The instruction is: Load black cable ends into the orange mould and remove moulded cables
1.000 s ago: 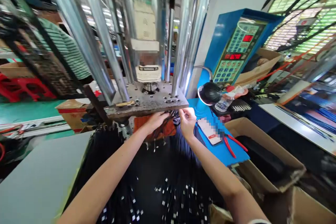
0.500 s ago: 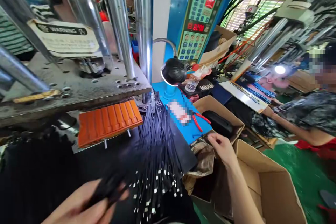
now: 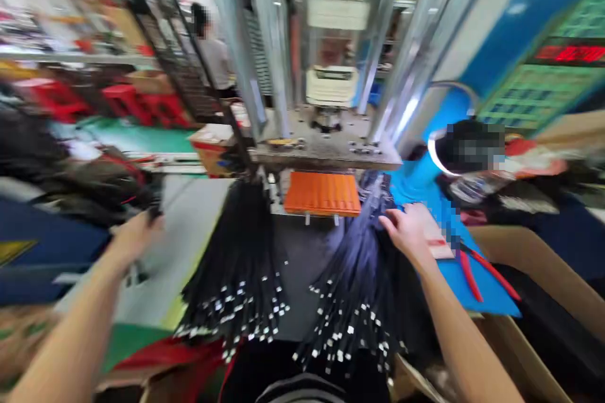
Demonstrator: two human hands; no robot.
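Observation:
My left hand point(image 3: 135, 239) is out over the pale side table at the left, blurred, with its fingers closed around a dark bundle that looks like black cables point(image 3: 155, 206). My right hand point(image 3: 406, 232) is at the upper right edge of the right-hand bunch of black cables point(image 3: 352, 277); its thumb and fingers are slightly apart and I see nothing between them. Another bunch of black cables point(image 3: 236, 252) lies left of centre. Both bunches fan toward me, with white-silver tips. Between their far ends sits an orange ribbed mould block point(image 3: 322, 193) under the press plate point(image 3: 326, 154).
Metal press columns point(image 3: 265, 44) rise behind. On the blue stand at right are red-handled pliers point(image 3: 486, 274), a pale packet point(image 3: 437, 236) and a lamp point(image 3: 466, 148). A cardboard box point(image 3: 543, 264) stands beyond. A person point(image 3: 215, 50) is in the background, left.
The view has swung left. My left hand has moved from before the mould to the left side table. My right hand has gone from the stand's front edge to the right cable bunch.

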